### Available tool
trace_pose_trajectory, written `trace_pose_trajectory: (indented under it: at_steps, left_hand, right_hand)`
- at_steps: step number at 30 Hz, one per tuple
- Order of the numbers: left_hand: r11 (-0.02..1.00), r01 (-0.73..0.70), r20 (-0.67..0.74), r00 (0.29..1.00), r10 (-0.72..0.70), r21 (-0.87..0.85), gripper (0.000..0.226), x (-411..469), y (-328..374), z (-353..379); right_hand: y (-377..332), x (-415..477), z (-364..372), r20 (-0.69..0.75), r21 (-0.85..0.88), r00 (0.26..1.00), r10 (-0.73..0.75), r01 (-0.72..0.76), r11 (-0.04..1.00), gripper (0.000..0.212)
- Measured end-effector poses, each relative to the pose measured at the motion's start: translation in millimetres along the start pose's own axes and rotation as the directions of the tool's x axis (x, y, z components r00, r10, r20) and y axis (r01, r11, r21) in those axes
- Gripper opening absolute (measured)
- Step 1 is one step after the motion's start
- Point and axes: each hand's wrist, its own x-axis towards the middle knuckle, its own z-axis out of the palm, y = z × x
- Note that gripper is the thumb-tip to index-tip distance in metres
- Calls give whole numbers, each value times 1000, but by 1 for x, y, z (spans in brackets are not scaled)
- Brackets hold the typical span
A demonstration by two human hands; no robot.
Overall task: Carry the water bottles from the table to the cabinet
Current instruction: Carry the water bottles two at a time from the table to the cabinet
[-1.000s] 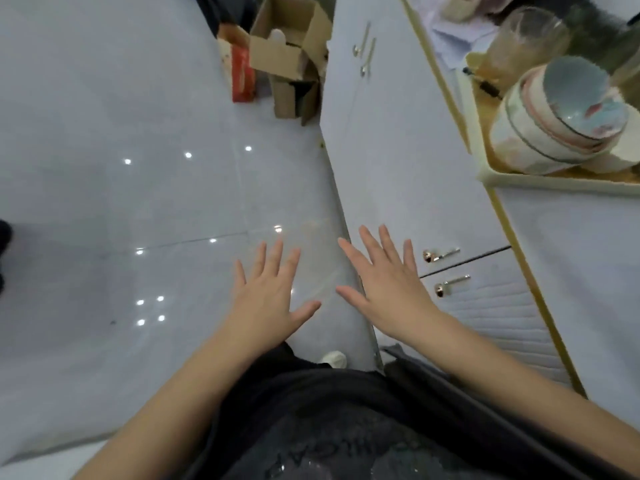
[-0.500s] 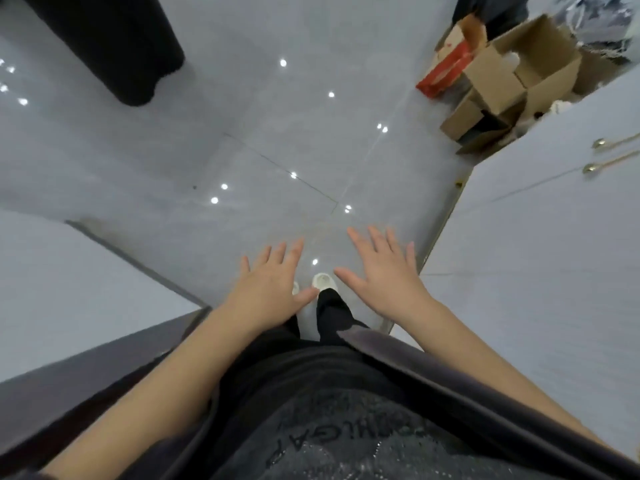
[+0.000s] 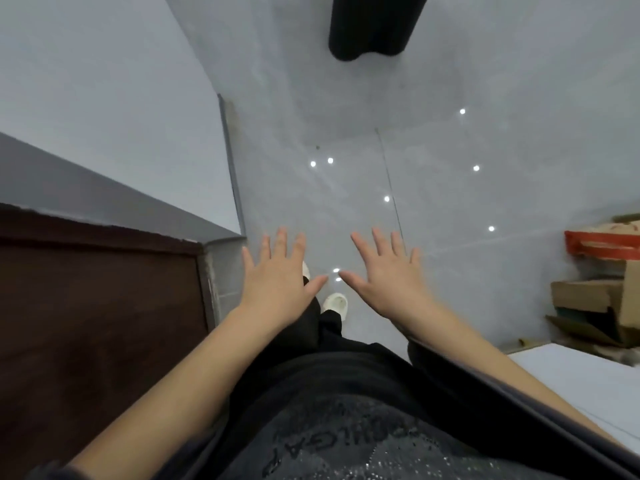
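— How do the hands look?

— The left hand (image 3: 277,289) and the right hand (image 3: 388,285) are both held out flat, palms down. The fingers (image 3: 281,244) are straight and spread wide, and neither hand holds or touches anything. The two thumb tips point toward each other with a small gap between them.

— And the water bottles?

— I cannot tell where they are, as none appear in this view.

— What lies around the fingers?

— Past the fingertips there is glossy grey tiled floor (image 3: 450,81) dotted with small bright reflections. Far beyond them, at the top edge, is a black rounded shape (image 3: 374,26). Under the gap between the thumbs a white shoe (image 3: 335,302) shows on the tiles. Outward of the left fingers a dark brown wooden panel (image 3: 97,306) meets a pale wall (image 3: 104,98). Well out from the right fingers a red box (image 3: 602,244) sits above brown cardboard boxes (image 3: 585,296), with a white surface (image 3: 571,375) nearer the body.
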Motion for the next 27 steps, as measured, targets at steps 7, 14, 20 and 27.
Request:
trace_pose_trajectory:
  at_steps: [7,14,20,27]
  left_hand:
    - [997,2,33,999,1,-81,80,34,-18,-31]
    - [997,-4,15,1000,5,-78,81,73,-24,-69]
    - [996,42,27,999,-39,-84,80,132,-18,-106]
    - [972,155,43,988,-150,-175,80,221,-2,-180]
  right_hand:
    - [-22,39,-42,-22,-44,999,-48,47,998,71]
    - [-23,84,-90,-53,-51,999,-15,12,999,71]
    - [-14,148,-137,10,-107,998,-64,65,992,72]
    - [-12,246,-229,81,-202,984,-161,175,964,73]
